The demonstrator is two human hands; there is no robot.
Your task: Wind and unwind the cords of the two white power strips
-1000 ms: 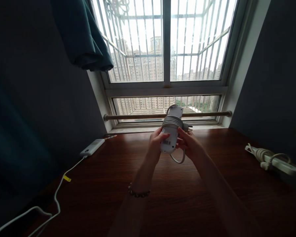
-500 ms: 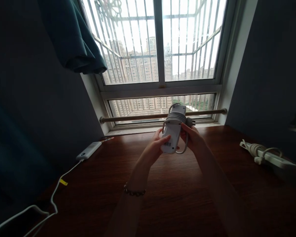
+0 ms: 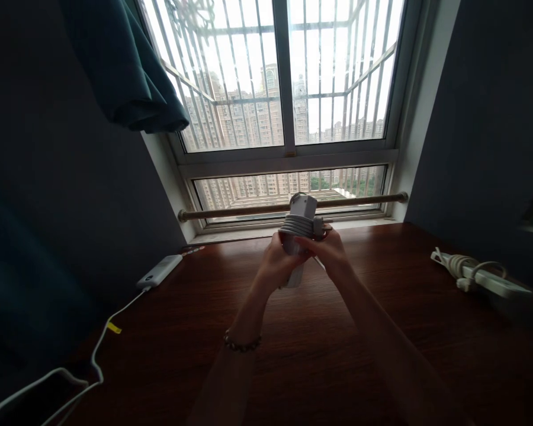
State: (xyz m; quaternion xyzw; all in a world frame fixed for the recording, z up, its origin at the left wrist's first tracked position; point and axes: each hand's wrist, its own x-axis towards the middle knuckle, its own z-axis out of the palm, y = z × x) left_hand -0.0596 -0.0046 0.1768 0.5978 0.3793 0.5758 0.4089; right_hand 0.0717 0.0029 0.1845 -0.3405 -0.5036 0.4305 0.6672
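A white power strip [image 3: 302, 206] is held up over the table, its grey-white cord [image 3: 296, 225] wound in several turns round its middle. My left hand [image 3: 281, 260] is closed round the strip just below the windings. My right hand [image 3: 327, 248] grips the cord at the strip's right side, its thumb reaching across under the turns. The plug [image 3: 320, 226] sticks out to the right above my right fingers. A short length of cord shows below the right hand. The fingers' undersides are partly hidden.
On the table's right lies another white power strip [image 3: 500, 283] with its cord wrapped. A white box-like device [image 3: 160, 272] sits on the left, its white cable [image 3: 98, 346] running to the near left. Behind the brown table [image 3: 293, 355] are a wooden rail [image 3: 249, 212] and a barred window.
The power strip has shifted slightly left and turned in my hands. My left hand has moved up close to the windings, and my right hand has come in leftward with its thumb across the strip.
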